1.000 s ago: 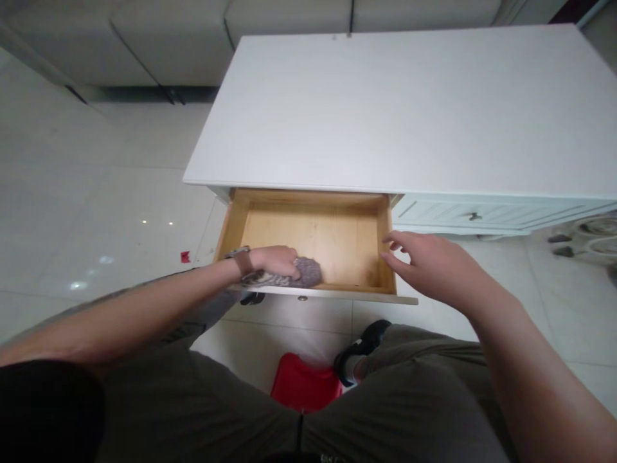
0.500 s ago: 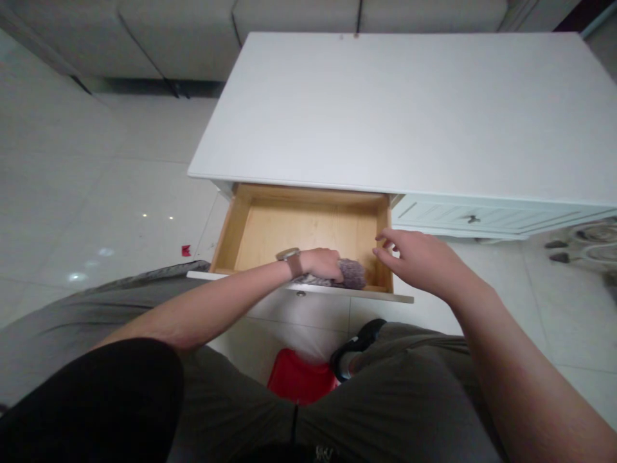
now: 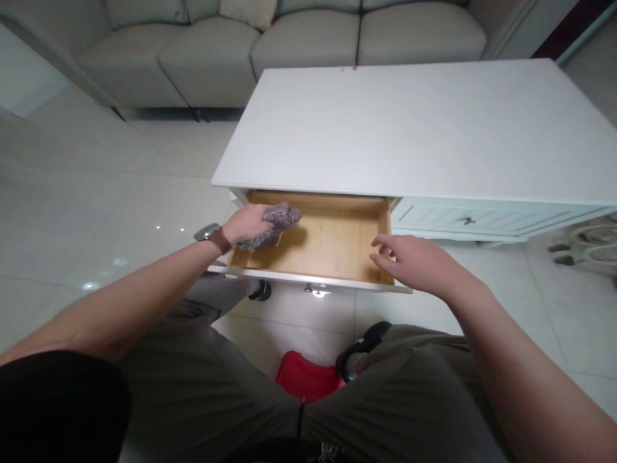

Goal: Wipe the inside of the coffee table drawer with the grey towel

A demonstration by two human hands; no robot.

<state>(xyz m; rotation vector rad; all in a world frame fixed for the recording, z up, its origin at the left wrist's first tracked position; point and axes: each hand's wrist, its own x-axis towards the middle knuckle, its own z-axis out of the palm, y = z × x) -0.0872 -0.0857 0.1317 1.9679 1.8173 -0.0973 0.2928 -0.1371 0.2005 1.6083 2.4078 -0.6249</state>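
Observation:
My left hand [image 3: 248, 224], with a watch on its wrist, is closed around a crumpled purple-grey cloth [image 3: 279, 222]. Hand and cloth are over the left part of a pulled-out wooden drawer [image 3: 337, 247]; whether the cloth touches the wood there I cannot tell. At the drawer's right side, my right hand [image 3: 402, 257] has its fingers apart and slightly bent, with nothing held. Its fingertips reach over the drawer's right wall. The drawer belongs to a white coffee table [image 3: 395, 128].
A shut drawer front with a knob [image 3: 467, 221] lies to the right. Behind the table stands a grey sofa [image 3: 308, 42]. Between my feet on the tiled floor is a red plastic object [image 3: 308, 379]. An ornate carved piece [image 3: 590, 247] sits at the far right.
My left hand has carried the cloth from the drawer's front right to its left side. The right hand stays nearly in place. The view has tilted up, showing more sofa.

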